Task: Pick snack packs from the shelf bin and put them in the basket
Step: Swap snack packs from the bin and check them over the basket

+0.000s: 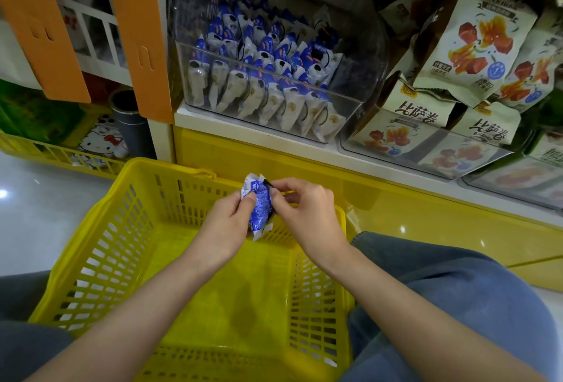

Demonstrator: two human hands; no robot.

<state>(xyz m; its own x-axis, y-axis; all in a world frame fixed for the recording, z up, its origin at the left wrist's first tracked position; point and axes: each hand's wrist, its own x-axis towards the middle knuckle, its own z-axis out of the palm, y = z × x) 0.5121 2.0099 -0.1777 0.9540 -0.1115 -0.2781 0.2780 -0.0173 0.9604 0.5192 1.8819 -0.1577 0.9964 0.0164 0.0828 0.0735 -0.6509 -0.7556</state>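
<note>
- One snack pack point(258, 206), a blue and white foil pouch, is held upright between both hands above the far end of the yellow basket point(100, 262). It is clear of the basket walls and not yet inside.
- The left hand point(227, 223) has a narrow grip, with the thumb pressed on the pack's front face and the fingers curled behind it.
- The right hand point(304, 208) pinches the pack's right edge near the top. Something small and dark sits by its fingertips, perhaps print or a tab, but the view is too poor to tell.
- The pouch looks light, thin and crinkly, and the film already puckers where the thumbs press. The contents are likely brittle, so a loose hold suits it better than a squeeze.
- The crimped end seams look like the safest place to take hold, since they are flat, stiff and away from the filling. Glossy film may slip if held by the face alone.
- The stocked packs point(259, 76) stand in rows in the clear shelf bin point(350, 98), above and beyond the basket.
</note>
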